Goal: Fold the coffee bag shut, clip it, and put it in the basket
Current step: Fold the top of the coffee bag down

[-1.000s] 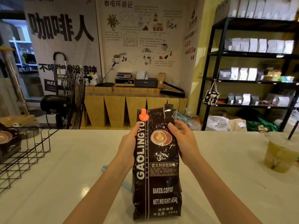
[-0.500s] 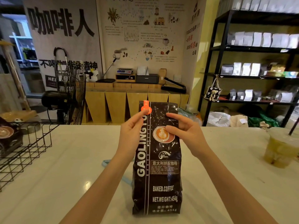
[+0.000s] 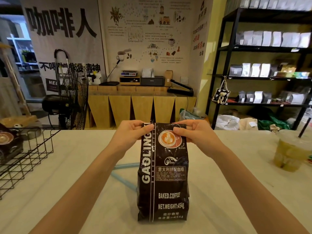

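Observation:
A black coffee bag (image 3: 163, 179) printed with "GAOLINGYU BAKED COFFEE" stands upright on the white table, straight in front of me. Its top is folded down, so the bag is shorter than before. My left hand (image 3: 131, 135) pinches the folded top at its left corner. My right hand (image 3: 194, 132) pinches the right corner. A light blue clip (image 3: 124, 171) lies on the table behind the bag's left side, partly hidden by my left forearm. The black wire basket (image 3: 33, 152) stands at the table's left edge.
A dark coffee bag (image 3: 8, 144) lies in the basket. A plastic cup of green drink with a straw (image 3: 290, 151) stands at the right of the table. Beyond the far edge are a floor fan (image 3: 72, 98), a wooden counter and black shelves of bags.
The bag's top stood up open one second ago. Both hands rose to the top edge and folded it down; the orange label at the top left is now tucked out of sight.

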